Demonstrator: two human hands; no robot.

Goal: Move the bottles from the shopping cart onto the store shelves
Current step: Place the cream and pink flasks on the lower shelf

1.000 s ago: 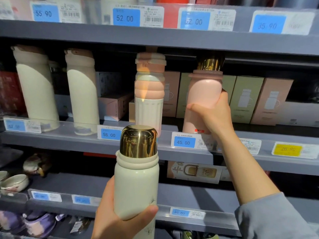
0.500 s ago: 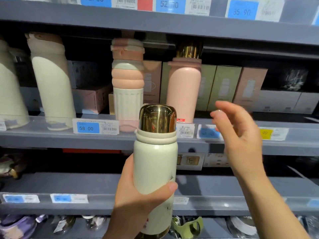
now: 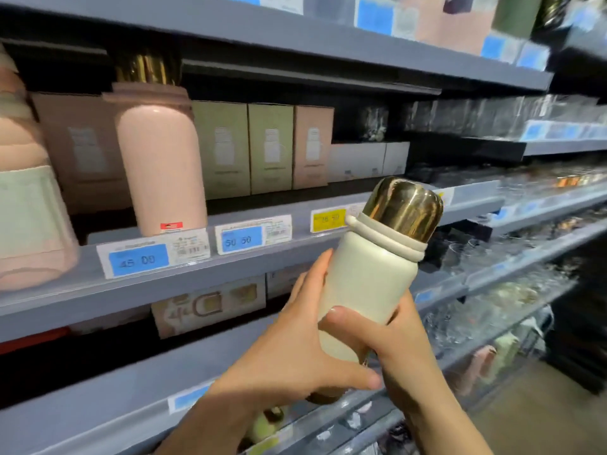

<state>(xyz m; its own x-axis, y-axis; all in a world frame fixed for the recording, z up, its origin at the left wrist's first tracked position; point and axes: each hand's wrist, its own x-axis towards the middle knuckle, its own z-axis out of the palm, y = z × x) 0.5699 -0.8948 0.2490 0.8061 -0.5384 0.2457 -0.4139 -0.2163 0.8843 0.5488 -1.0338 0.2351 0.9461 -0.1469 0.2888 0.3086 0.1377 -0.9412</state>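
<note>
I grip the cream flask (image 3: 368, 290) with my left hand (image 3: 295, 349) and right hand (image 3: 391, 336), tilted before the middle shelf (image 3: 269, 257), so I can stand it beside the pink flask (image 3: 161, 165) already there.

The cream bottle (image 3: 364, 290) has a smooth, matt body, a polished gold metal cap (image 3: 404, 208) that mirrors the lights, and a soft-looking matt band (image 3: 384, 239) under the cap. Both hands' grip lies on its lower body, left hand (image 3: 295, 349) and right hand (image 3: 394, 343). Up and left of the grip, the pink bottle (image 3: 161, 165) shows a satin, faintly glossy coat with a shiny gold top. Beyond it, the boxes (image 3: 269, 146) look like matt cardboard. The shelf (image 3: 82, 284) edge is matt grey, fronted by clear glossy plastic over paper price tags (image 3: 138, 259).
</note>
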